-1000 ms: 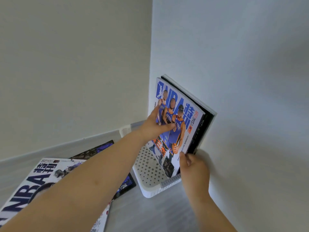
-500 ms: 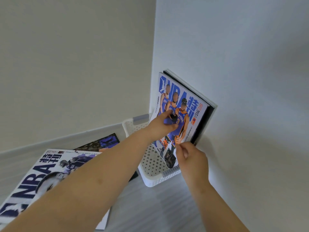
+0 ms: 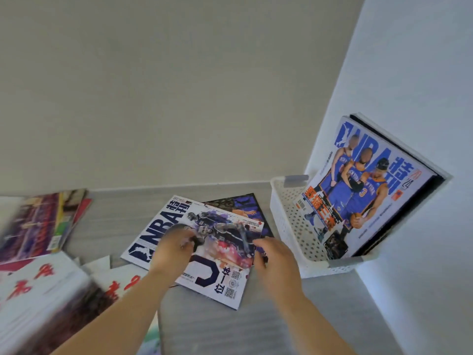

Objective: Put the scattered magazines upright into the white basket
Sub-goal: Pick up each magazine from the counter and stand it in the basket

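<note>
A white perforated basket (image 3: 286, 213) stands in the table's corner against the right wall. Several magazines stand upright in it, a blue NBA one (image 3: 363, 190) at the front. Left of the basket, another NBA magazine (image 3: 204, 252) lies flat on top of a dark magazine (image 3: 240, 203). My left hand (image 3: 171, 249) is over its cover, fingertips touching the middle. My right hand (image 3: 276, 257) is at its right edge, blurred, so I cannot make out any grip.
More magazines lie at the left: a purple-covered stack (image 3: 43, 221) and white ones with red lettering (image 3: 38, 285) at the near left. Walls close off the back and right. Bare grey tabletop (image 3: 256, 329) shows in front of the basket.
Both hands have left the blue magazine standing in the basket and dropped left to the flat NBA magazine. The view has swung left and down, showing more of the table.
</note>
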### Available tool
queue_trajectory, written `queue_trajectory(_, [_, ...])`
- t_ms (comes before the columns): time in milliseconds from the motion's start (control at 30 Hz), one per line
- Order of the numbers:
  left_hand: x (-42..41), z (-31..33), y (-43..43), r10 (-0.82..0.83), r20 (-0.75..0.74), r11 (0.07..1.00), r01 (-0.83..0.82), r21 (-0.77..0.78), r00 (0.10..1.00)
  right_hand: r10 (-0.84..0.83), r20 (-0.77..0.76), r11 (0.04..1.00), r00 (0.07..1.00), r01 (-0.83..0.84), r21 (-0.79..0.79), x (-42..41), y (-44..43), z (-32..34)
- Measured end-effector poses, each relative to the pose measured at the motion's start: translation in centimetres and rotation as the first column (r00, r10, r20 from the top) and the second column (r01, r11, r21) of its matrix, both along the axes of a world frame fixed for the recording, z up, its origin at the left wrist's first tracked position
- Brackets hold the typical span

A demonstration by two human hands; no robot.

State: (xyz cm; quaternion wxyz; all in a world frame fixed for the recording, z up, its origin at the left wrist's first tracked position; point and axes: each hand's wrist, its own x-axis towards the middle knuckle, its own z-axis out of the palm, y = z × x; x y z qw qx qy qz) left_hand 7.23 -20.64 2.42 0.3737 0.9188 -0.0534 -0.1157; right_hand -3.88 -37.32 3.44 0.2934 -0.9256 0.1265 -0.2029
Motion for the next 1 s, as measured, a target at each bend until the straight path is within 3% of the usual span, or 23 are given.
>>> queue_trajectory(67, [1.0, -0.9, 3.5, 0.091, -0.036, 0.987, -0.086, 0.135, 0.995, 0.109, 0.000, 0.990, 0.994, -0.108, -0.094, 0.9, 2.1, -1.2])
queue_trajectory(133, [1.8, -1.4, 6.2, 0.136, -0.093, 0.967, -0.111, 0.230, 0.986, 0.178, -0.159, 0.979, 0.971, -0.190, -0.067, 1.6, 3.9, -2.5])
queue_trajectory(233, [2.9, -1.6, 8.7, 0.159, -0.160, 0.957, -0.112, 0.269, 0.974, 0.163, -0.416, 0.975, 0.895, -0.210, -0.071, 2.0, 5.5, -5.2])
queue_trajectory(300, [3.6, -1.9, 9.4, 0.138, -0.189, 0.953, -0.078, 0.294, 0.972, 0.116, -0.502, 0.972, 0.857, -0.201, -0.119, 2.1, 6.6, -6.4])
queue_trajectory(567, [6.3, -0.8, 9.4, 0.199, -0.365, 0.978, -0.211, 0.007, 0.910, 0.008, -0.632, 0.964, 0.775, -0.173, -0.200, 2.5, 7.0, -6.4])
queue_trajectory(700, [6.6, 1.1, 8.8, 0.156, -0.456, 0.912, -0.304, -0.274, 0.876, 0.010, -0.611, 0.963, 0.792, -0.172, -0.206, 3.0, 7.6, -5.2])
queue_trajectory(900, [5.4, 5.1, 7.8, -0.094, -0.378, 0.938, -0.045, -0.344, 0.921, 0.024, -0.335, 0.944, 0.942, -0.132, -0.304, 5.1, 10.9, -2.5])
queue_trajectory(1000, [4.6, 6.2, 7.5, -0.164, -0.347, 0.888, -0.015, -0.459, 0.924, -0.026, -0.329, 0.937, 0.944, -0.092, -0.336, 5.6, 10.3, -0.9])
